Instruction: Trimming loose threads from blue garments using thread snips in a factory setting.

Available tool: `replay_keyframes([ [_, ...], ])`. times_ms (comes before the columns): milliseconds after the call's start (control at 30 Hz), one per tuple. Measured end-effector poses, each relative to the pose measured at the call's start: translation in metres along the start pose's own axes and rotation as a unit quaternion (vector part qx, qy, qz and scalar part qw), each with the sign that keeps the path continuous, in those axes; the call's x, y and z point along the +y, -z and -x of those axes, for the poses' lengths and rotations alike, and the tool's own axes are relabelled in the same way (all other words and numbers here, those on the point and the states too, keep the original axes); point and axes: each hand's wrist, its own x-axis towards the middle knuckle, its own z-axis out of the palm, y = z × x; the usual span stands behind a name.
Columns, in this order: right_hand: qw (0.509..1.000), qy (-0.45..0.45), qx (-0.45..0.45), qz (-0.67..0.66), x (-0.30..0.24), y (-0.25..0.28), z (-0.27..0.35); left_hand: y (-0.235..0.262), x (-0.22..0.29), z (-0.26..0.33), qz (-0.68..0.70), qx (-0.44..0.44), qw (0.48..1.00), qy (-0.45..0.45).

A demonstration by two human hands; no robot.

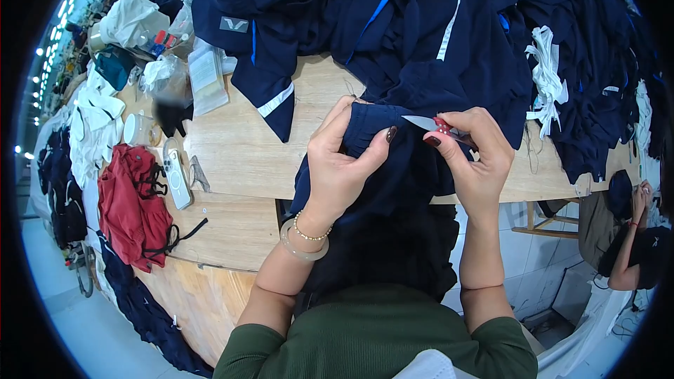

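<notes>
My left hand (344,158) is closed on the gathered, elastic-looking edge of a navy garment (375,123), thumb on top and fingers behind the cloth. The bunched edge faces up, and the rest of the piece hangs down toward my lap. My right hand (481,147) grips small thread snips (421,123) with red, white-dotted handle parts. Their pointed metal blade reaches left, close to the held edge beside my left thumb. Whether the blade touches the cloth or a thread, I cannot tell. My fingers hide part of the handle.
A large heap of navy garments (421,21) covers the far side of the wooden table (232,147). White strips (547,77) lie on it at right. At left are a red garment (133,203), a phone (177,179) and plastic bags (167,77). Another person (632,253) sits at far right.
</notes>
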Motion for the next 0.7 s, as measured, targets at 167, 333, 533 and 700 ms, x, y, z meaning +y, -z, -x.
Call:
replay_keyframes([
  [167,1.0,-0.002,0.002,-0.005,0.0001,0.0008,0.0,-0.0008,0.0007,0.0001,0.004,0.003,1.0,-0.006],
  [333,1.0,-0.003,0.008,-0.018,0.0012,-0.0004,0.001,-0.0011,-0.0001,0.0006,-0.002,0.003,1.0,-0.001],
  [533,1.0,-0.006,0.003,-0.001,0.0009,0.0018,0.0014,-0.0013,-0.0001,0.0001,-0.003,0.003,1.0,-0.01],
  [700,1.0,-0.018,-0.005,-0.007,-0.0017,0.0025,0.0001,-0.0011,-0.0003,0.0007,0.01,0.001,1.0,0.004],
])
